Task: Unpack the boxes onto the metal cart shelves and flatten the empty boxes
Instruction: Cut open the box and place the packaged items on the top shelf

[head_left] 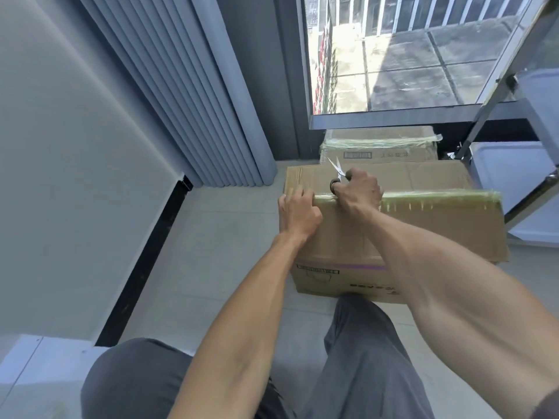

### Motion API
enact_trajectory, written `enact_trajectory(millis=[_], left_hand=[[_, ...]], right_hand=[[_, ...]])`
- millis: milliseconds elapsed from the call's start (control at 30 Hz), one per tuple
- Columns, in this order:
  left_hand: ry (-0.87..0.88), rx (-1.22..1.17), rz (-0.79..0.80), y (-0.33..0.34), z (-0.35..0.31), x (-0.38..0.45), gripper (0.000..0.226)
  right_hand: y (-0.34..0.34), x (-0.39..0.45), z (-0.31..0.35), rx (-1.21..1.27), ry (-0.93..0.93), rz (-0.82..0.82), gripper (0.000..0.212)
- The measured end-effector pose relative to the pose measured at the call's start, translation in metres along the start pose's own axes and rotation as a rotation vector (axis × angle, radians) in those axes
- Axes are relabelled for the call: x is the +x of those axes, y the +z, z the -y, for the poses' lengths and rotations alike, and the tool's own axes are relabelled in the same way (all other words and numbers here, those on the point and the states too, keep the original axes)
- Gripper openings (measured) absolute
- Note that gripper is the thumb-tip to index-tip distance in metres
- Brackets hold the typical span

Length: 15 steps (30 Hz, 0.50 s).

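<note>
The floor (211, 237) is pale grey tile, running from a black skirting strip on the left to the window frame ahead. A large cardboard box (423, 237) stands on it, taped along its top edge. Just behind, touching it, a second taped box (378, 146) sits on the floor against the window frame.

Grey pleated curtain (193, 95) hanging upper centre-left; window (402, 52) showing sunlit paving upper right; pale floor tiles (217, 246) lying below.
</note>
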<state>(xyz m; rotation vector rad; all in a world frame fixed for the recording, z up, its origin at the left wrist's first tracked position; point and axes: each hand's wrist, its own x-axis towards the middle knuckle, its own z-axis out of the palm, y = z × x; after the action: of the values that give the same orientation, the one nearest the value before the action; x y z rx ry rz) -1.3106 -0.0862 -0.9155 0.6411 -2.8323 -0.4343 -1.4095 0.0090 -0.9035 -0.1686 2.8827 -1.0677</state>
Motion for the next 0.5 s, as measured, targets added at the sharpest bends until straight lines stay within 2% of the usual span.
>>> enact_trajectory(millis=[67,133,200,267,300,333,367,433,500], left_hand=[[0.0,0.0,-0.143,-0.005,-0.002,-0.013,0.022],[0.053,0.016,-0.218,-0.011,0.0,-0.026,0.027],[0.117,-0.001,-0.266,-0.022,0.001,-0.037,0.026],[0.091,-0.122,-0.308,-0.039,-0.003,-0.04,0.018],[0.034,-0.177,-0.299,-0.051,-0.006,-0.037,0.03],[-0.036,-0.21,-0.226,-0.06,-0.006,-0.031,0.04],[-0.112,-0.207,-0.076,-0.068,-0.002,-0.025,0.044],[-0.171,-0.131,0.379,-0.077,0.011,-0.024,0.034],[-0.235,-0.158,0.83,-0.076,0.026,-0.038,0.019]], right_hand=[[-0.01,0.003,0.007,-0.054,0.0,0.024,0.029],[-0.017,0.001,0.012,-0.088,-0.026,0.109,0.024],[-0.022,-0.003,0.017,-0.181,-0.051,0.226,0.019],[-0.028,-0.006,0.022,-0.3,-0.036,0.354,0.012],[-0.033,-0.009,0.028,-0.358,-0.024,0.449,0.012],[-0.038,-0.009,0.034,-0.397,-0.013,0.54,0.013],[-0.044,-0.009,0.039,-0.415,-0.013,0.596,0.013],[-0.05,-0.006,0.047,-0.354,-0.052,0.613,0.013],[-0.047,-0.003,0.049,-0.12,-0.07,0.554,0.009]])
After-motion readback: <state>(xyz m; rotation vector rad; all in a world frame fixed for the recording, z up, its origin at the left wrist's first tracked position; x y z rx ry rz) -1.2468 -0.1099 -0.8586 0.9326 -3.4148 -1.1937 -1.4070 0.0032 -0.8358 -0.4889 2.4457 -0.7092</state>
